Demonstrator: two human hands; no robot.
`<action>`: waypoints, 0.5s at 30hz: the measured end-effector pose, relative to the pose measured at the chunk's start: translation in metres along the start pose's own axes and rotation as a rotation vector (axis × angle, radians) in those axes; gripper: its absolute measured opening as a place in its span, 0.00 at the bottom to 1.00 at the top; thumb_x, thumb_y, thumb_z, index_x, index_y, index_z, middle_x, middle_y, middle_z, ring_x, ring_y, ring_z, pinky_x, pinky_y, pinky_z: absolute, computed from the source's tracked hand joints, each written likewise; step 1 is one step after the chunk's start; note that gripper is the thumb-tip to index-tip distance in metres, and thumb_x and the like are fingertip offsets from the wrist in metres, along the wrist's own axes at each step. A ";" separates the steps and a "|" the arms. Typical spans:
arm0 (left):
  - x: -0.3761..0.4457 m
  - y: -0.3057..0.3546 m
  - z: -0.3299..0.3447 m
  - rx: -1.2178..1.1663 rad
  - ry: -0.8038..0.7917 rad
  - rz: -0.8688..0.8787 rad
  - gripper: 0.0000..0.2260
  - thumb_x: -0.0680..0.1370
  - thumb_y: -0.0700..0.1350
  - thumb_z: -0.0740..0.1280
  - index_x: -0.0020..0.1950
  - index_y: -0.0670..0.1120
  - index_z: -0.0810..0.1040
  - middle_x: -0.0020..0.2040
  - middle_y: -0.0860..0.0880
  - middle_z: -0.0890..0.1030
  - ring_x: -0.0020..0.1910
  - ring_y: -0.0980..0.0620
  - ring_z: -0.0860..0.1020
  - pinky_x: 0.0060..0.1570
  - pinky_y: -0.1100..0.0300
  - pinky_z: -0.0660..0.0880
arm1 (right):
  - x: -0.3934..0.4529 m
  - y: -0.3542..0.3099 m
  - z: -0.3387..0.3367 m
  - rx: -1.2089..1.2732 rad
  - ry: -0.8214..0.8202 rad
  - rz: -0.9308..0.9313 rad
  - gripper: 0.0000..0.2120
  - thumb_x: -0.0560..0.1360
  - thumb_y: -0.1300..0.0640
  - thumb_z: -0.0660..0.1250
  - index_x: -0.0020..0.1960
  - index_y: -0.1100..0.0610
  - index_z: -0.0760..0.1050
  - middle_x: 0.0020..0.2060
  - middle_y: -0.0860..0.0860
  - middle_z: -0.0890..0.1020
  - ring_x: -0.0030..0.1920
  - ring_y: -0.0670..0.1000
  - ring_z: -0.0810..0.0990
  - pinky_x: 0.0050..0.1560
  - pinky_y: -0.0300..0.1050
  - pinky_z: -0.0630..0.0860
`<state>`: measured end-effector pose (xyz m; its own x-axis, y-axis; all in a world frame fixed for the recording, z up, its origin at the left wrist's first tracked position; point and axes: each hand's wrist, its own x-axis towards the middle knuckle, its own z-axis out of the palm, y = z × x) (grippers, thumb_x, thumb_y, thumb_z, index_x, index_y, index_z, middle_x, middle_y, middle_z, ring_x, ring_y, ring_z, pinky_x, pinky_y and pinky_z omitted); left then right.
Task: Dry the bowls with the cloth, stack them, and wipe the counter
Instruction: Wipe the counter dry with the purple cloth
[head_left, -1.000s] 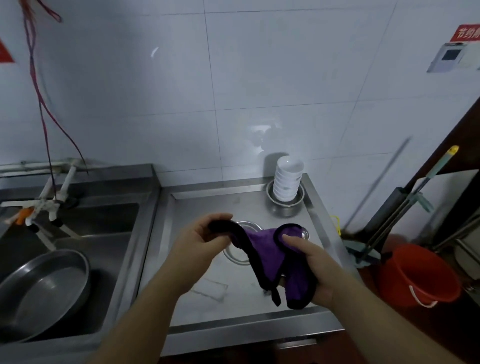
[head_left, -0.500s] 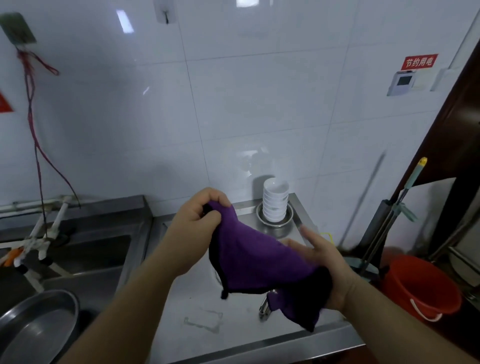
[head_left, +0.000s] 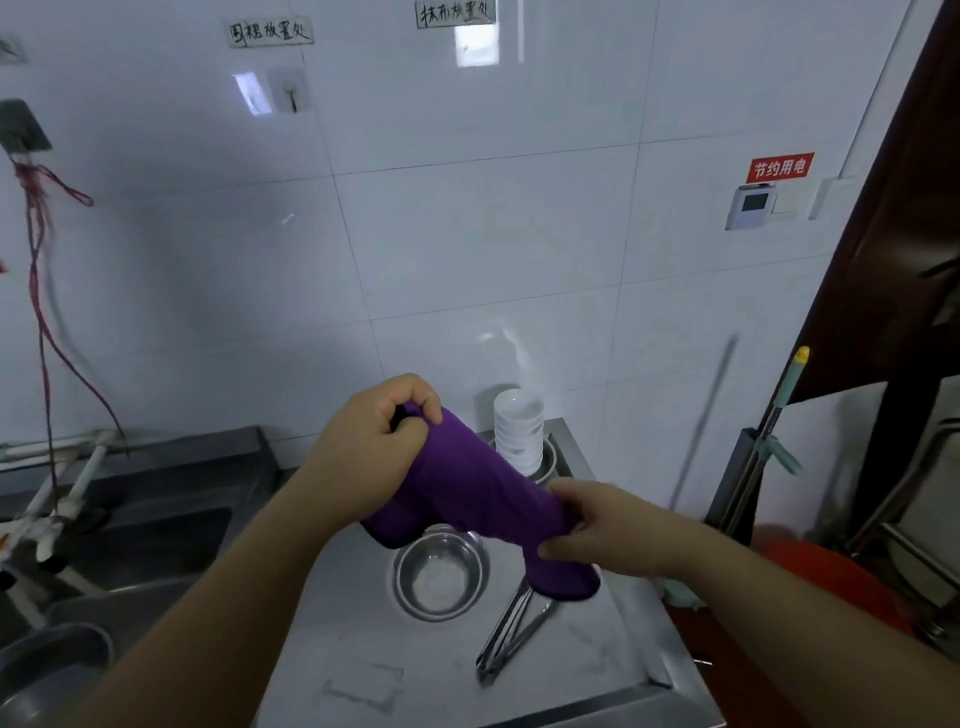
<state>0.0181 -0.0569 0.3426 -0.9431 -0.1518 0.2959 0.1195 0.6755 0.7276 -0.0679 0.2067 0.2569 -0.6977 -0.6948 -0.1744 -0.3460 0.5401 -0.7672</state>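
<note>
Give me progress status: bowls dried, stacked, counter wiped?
Done, apparently: white bowls stand stacked at the counter's back. In hand: the purple cloth is gripped in the air by left hand and right hand. Left: the steel bowl sits unstacked; counter not being wiped.

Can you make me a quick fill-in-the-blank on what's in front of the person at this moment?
1. Both hands, left hand and right hand, grip the ____ cloth.
2. The stack of white bowls stands at the counter's ____ corner.
3. Below the cloth sits an upright ____ bowl.
4. The tongs lie to the ____ of that bowl.

Missing words: purple; back right; metal; right
</note>
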 end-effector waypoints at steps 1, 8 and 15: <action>0.001 0.001 0.003 0.017 0.016 0.007 0.18 0.77 0.32 0.61 0.43 0.56 0.78 0.34 0.55 0.79 0.28 0.59 0.70 0.30 0.69 0.69 | -0.001 0.004 -0.004 -0.014 0.021 -0.002 0.13 0.73 0.48 0.77 0.55 0.47 0.78 0.49 0.49 0.85 0.50 0.51 0.84 0.58 0.57 0.82; 0.003 -0.003 0.013 0.042 0.116 -0.053 0.16 0.78 0.31 0.61 0.42 0.52 0.78 0.31 0.61 0.77 0.29 0.61 0.71 0.32 0.63 0.68 | -0.013 0.037 -0.040 -0.036 0.002 -0.011 0.08 0.74 0.46 0.78 0.44 0.36 0.80 0.43 0.39 0.84 0.43 0.41 0.83 0.44 0.37 0.78; 0.002 -0.022 0.009 -0.022 0.170 -0.182 0.16 0.78 0.32 0.61 0.42 0.52 0.79 0.26 0.58 0.73 0.22 0.59 0.66 0.22 0.68 0.64 | -0.019 0.068 -0.046 0.153 0.084 -0.032 0.09 0.78 0.59 0.76 0.53 0.47 0.82 0.47 0.47 0.86 0.49 0.50 0.85 0.51 0.47 0.83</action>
<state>0.0108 -0.0659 0.3216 -0.8842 -0.3901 0.2568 -0.0394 0.6102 0.7913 -0.1069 0.2782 0.2367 -0.7398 -0.6652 -0.1013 -0.2740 0.4353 -0.8576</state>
